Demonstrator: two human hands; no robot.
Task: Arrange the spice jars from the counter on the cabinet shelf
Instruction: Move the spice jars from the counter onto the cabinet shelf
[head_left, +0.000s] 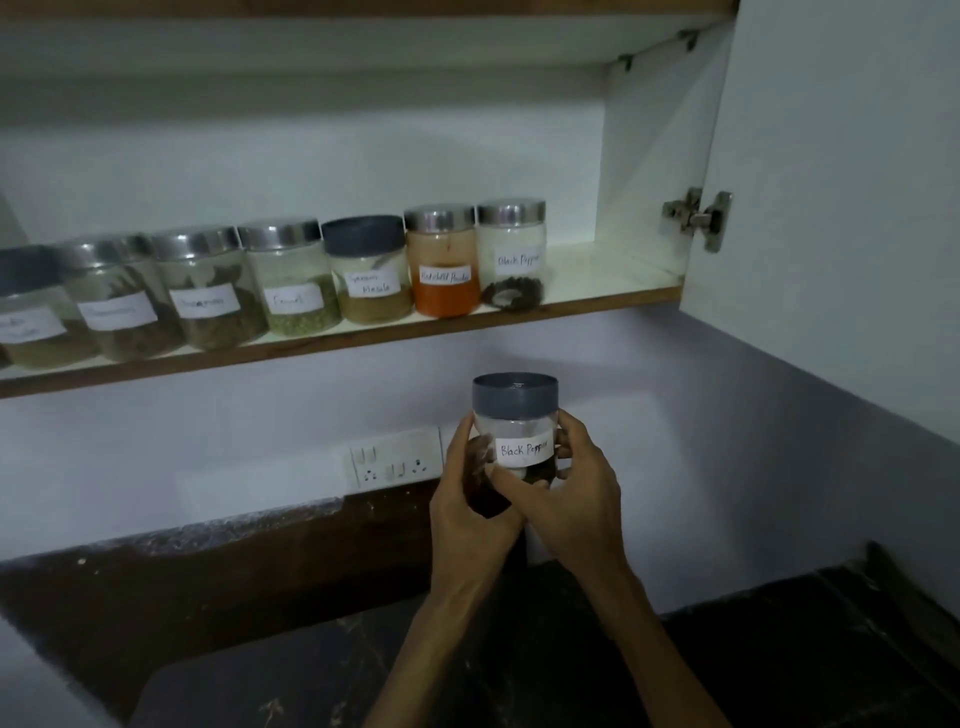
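Shelf (597, 283): seven jars in row | left hand (470, 499) and right hand (576, 499) clasp pepper jar (517, 431) | unplaced, probably last.

jar lids (511, 212) — shiny metal | shelf edge (337, 338) — wood

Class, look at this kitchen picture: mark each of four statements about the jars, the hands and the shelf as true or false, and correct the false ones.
1. Both the left hand and the right hand hold the grey-lidded jar. True.
2. The held jar's label reads "Fennel". False: it reads "Black Pepper".
3. The shelf has bare space right of the steel-lidded Black Pepper jar. True.
4. The red powder jar stands at the left end of the row. False: it is second from the right.
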